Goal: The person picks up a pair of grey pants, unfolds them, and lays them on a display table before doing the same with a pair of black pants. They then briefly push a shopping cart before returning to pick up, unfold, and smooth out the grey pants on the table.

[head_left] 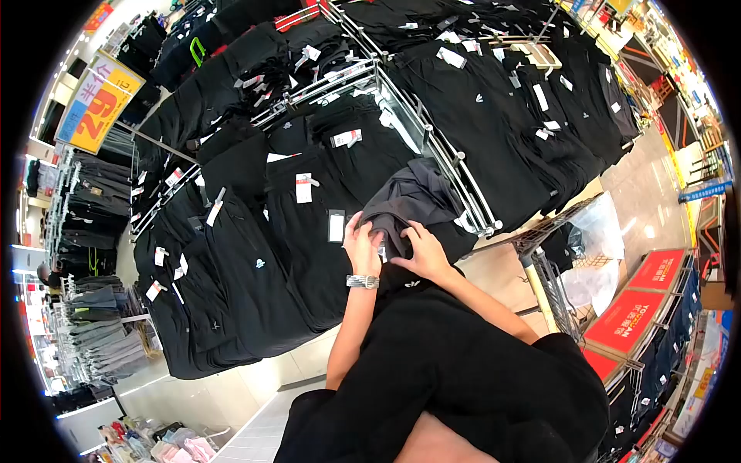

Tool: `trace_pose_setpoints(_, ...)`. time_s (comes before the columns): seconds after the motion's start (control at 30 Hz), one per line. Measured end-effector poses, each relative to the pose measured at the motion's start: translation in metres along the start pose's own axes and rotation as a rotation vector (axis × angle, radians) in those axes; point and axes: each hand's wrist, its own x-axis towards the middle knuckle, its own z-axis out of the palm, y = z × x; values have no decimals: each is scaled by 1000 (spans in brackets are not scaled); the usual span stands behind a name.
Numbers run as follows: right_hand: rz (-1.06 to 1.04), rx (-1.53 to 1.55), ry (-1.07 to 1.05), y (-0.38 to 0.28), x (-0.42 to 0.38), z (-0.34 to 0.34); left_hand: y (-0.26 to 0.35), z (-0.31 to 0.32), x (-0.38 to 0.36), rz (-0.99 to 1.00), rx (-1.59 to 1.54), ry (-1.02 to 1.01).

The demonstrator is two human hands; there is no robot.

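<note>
Black fabric drapes over the person's forearms close to the body, and just past it the left hand, a metal watch on its wrist, and the right hand meet on a dark grey garment, fingers of both curled tight and pinching its lower edge beside a small white tag. That garment lies bunched at the near edge of the display table, atop the stacked black trousers with white price tags. Farther off, a yellow price sign hangs above more racks, and a wire basket stands to the right.
</note>
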Motion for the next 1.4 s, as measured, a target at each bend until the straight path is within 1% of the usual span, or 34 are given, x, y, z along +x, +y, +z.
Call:
trace_pose_setpoints(0.1, 6, 49, 21, 10, 6, 3, 6, -2, 7, 13, 32, -4)
trace_pose_setpoints(0.17, 111, 74, 6, 18, -4, -3, 7, -9, 1, 128, 269, 10)
trace_pose_setpoints(0.2, 71, 36, 78, 21, -1, -4, 2, -27, 18, 325, 460, 0)
trace_pose_setpoints(0.23, 42, -14, 123, 23, 0, -8, 8, -29, 19, 562, 675, -22)
trace_pose_setpoints(0.3, 9, 18, 149, 29, 2, -10, 19, -34, 11, 761, 1115, -45)
trace_pose_setpoints(0.33, 10, 18, 151, 30, 3, -11, 19, -36, 9, 762, 1115, -46)
trace_pose_setpoints(0.4, 99, 94, 102, 29, 6, -14, 21, -36, 7, 710, 1239, -126)
trace_pose_setpoints(0.43, 96, 93, 106, 27, 8, -16, 23, -35, 7, 714, 1238, -128)
trace_pose_setpoints(0.5, 117, 237, 89, 22, 11, -19, 28, -36, 8, 715, 1333, -183)
trace_pose_setpoints(0.53, 114, 238, 87, 22, 14, -18, 34, -38, 11, 684, 1424, -244)
trace_pose_setpoints(0.57, 18, 223, 94, 22, 16, -17, 34, -40, 10, 680, 1425, -240)
trace_pose_setpoints(0.6, -77, 207, 97, 22, 18, -16, 43, -31, -1, 807, 1439, -271)
trace_pose_setpoints(0.63, -76, 208, 95, 18, 23, -22, 51, -23, -9, 940, 1450, -307)
trace_pose_setpoints(0.67, -51, 192, 1, 13, 26, -30, 57, -20, -13, 857, 1445, -427)
trace_pose_setpoints(0.7, -28, 175, -91, 11, 30, -36, 60, -18, -16, 847, 1408, -546)
trace_pose_setpoints(0.77, -41, 191, -93, 11, 37, -39, 63, -10, -27, 882, 1489, -711)
trace_pose_setpoints(0.8, -32, 204, -107, 7, 40, -44, 60, -9, -31, 866, 1578, -761)
trace_pose_setpoints(0.83, -21, 218, -123, 4, 43, -48, 54, -7, -36, 874, 1602, -766)
trace_pose_setpoints(0.9, -24, 220, -128, 4, 47, -53, 39, -10, -36, 864, 1601, -696)
trace_pose_setpoints(0.93, -41, 235, -171, 3, 48, -56, 34, -15, -33, 866, 1602, -701)
trace_pose_setpoints(1.0, -35, 254, -280, 3, 48, -61, 28, -20, -28, 952, 1569, -643)
trace_pose_setpoints(1.03, -32, 250, -275, 1, 47, -63, 29, -21, -27, 955, 1565, -649)
trace_pose_setpoints(1.1, -31, 374, -209, -4, 45, -62, 32, -23, -25, 888, 1540, -662)
trace_pose_setpoints(1.13, -47, 405, -176, 0, 43, -58, 33, -22, -24, 962, 1490, -674)
trace_pose_setpoints(1.27, -34, 440, -151, -1, 41, -56, 36, -28, -23, 906, 1501, -665)
trace_pose_setpoints(1.4, -150, 388, -323, 5, 35, -66, 39, -32, -21, 834, 1413, -662)
